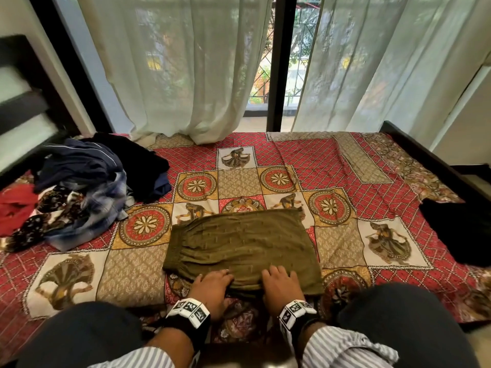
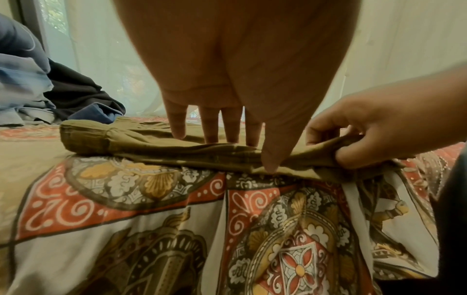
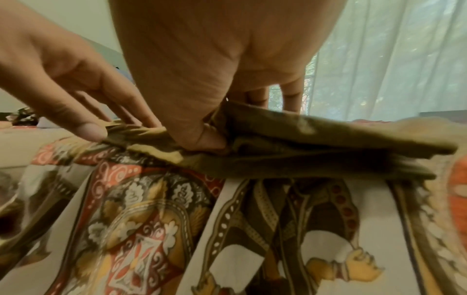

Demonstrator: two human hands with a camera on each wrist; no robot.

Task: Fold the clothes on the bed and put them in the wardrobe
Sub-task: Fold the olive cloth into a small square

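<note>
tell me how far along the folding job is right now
Done: the olive garment lies folded into a flat rectangle on the bedsheet. In hand: the left hand and right hand both pinch its near edge, thumbs tucked under. Left: the unfolded pile at the left, a black garment at the right, and putting everything away; no wardrobe shows.

Head view looks down; wrist views close, sharing olive garment (image 2: 156, 143).

The black garment (image 1: 462, 232) is cut off by the head view's right edge.
</note>
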